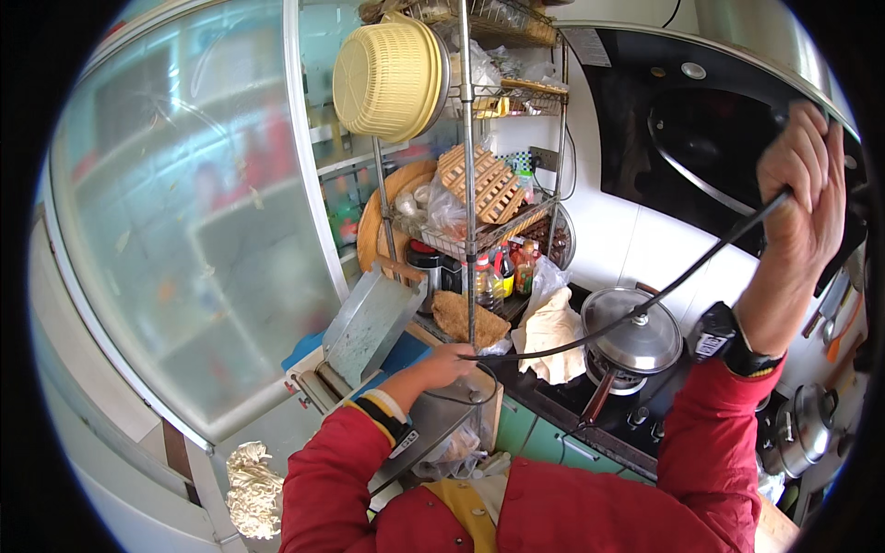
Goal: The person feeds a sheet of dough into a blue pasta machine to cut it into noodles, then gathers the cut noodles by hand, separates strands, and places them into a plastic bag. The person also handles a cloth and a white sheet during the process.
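Note:
A black cord (590, 338) runs from one hand to the other across the front of the stove. My left hand (441, 366) is closed round its lower end, beside the metal shelf rack. My right hand (804, 189) is raised high at the right, by the dark range hood, with its fingers closed on the upper stretch of the cord. A thin loop of cord (493, 392) hangs below my left hand. Left of that hand stands a machine with rollers (324, 382) and a tilted metal tray (365, 324).
A lidded pan (632, 332) sits on the stove, with its handle toward me. The wire rack (471, 212) holds a yellow basket (387, 78), bottles and bags. Heaped noodles (253, 488) lie at lower left, near a frosted glass door (194, 230). Pots (800, 429) stand at right.

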Motion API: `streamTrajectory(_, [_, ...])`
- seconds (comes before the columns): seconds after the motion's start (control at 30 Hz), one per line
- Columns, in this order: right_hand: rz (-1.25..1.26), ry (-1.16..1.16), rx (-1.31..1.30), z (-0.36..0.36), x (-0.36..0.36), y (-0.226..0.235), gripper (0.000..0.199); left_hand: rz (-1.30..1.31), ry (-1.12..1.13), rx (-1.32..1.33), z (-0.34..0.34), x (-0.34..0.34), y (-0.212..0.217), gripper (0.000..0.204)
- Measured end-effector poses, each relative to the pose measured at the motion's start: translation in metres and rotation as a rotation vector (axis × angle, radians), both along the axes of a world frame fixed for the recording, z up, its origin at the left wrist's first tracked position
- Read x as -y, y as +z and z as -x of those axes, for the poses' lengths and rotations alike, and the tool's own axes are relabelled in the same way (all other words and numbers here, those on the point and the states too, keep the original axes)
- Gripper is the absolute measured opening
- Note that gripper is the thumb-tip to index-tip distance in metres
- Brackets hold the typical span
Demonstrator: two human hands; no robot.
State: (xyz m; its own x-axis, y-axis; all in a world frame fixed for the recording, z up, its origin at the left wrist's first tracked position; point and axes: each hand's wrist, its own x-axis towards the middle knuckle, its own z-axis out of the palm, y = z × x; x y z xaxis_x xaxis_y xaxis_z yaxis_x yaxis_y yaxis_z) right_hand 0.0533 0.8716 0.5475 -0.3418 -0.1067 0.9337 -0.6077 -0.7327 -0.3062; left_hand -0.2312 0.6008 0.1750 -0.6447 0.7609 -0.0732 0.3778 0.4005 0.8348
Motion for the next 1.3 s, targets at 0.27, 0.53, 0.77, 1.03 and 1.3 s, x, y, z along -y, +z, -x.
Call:
streamTrajectory(0.27, [0.271, -0.010, 0.381, 0.069, -0.104, -0.087, 0.031, -0.546, 0.368, 0.192, -0.004, 0.047, 0.075, 0.036])
streamTrajectory(0.53, [-0.024, -0.126, 0.874, 0.206, -0.019, -0.188, 0.048, -0.902, 0.283, 0.144, -0.012, 0.134, 0.141, 0.033])
streamTrajectory(0.77, [-0.657, -0.203, 1.022, 0.284, 0.113, -0.248, 0.064, -1.015, 0.190, 0.143, -0.029, 0.183, 0.155, 0.028])
streamTrajectory(1.03, [-1.003, 0.127, 0.760, 0.313, 0.218, -0.271, 0.076, -1.037, 0.176, 0.112, -0.015, 0.237, 0.159, 0.023])
streamTrajectory(1.3, [-0.473, -0.284, 1.154, 0.360, 0.223, -0.278, 0.046, -0.796, 0.402, 0.485, 0.007, 0.293, 0.101, 0.041])
